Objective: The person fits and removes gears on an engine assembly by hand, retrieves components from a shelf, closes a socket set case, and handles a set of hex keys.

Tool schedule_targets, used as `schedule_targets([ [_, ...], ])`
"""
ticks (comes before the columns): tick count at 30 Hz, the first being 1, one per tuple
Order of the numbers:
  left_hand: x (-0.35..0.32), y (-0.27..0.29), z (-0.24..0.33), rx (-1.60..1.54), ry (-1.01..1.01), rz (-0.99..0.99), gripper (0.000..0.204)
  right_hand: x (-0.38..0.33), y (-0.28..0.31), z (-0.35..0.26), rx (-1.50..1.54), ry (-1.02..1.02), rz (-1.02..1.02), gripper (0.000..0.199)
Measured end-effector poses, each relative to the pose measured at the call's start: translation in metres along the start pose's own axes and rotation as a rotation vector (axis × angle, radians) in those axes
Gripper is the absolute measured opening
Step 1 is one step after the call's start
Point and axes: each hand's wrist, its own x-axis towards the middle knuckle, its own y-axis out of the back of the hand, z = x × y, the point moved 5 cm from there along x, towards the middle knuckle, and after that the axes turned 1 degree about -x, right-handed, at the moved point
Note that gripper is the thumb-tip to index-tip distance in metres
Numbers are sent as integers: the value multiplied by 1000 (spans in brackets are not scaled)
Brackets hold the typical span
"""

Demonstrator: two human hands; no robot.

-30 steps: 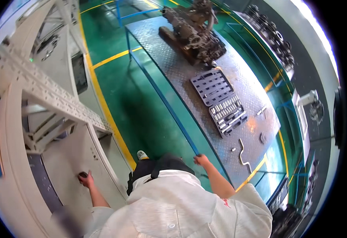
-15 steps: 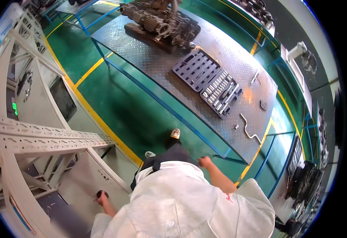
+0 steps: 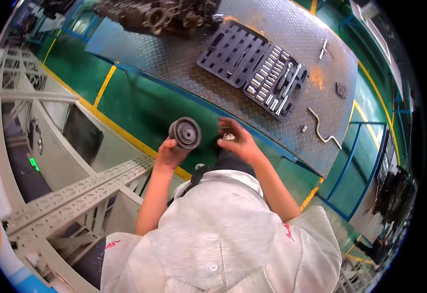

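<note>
Item: round grey metal part [image 3: 185,133], stepped like a pulley or hub, with a recessed centre. Held up in front of the chest, face turned toward the wearer, presumably so the centre bore can be looked at.

Left hand [image 3: 170,152]: closed around the lower edge of the round part, gripping from beneath so the face stays unobstructed.

Right hand [image 3: 236,139]: fingers curled about a small bright metal piece [image 3: 229,137], kind too small to tell; held just beside the round part, not touching it, likely because the two belong together.

Beyond the hands: chequer-plate steel surface [image 3: 174,58], raised above the green floor [image 3: 140,105]. On it, an open socket set [image 3: 255,68] laid flat with both halves spread for ready access; a bent crank handle [image 3: 323,129] near its edge; a greasy engine assembly [image 3: 155,12] at the far end.

To the left: pale perforated metal framing [image 3: 72,190].
</note>
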Motion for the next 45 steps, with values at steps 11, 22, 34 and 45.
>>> schedule_targets([
  [11,104,-112,1,79,192,-290,108,34,33,-159,-640,600,87,92],
  [22,183,-69,115,47,460,-383,65,163,-22,-158,-503,387,200,94],
  [34,233,-44,185,-1,665,-409,56,243,-53,-171,-414,233,416,88],
  [45,283,-37,213,596,405,-205,58,288,-16,-153,-395,251,446,82],
])
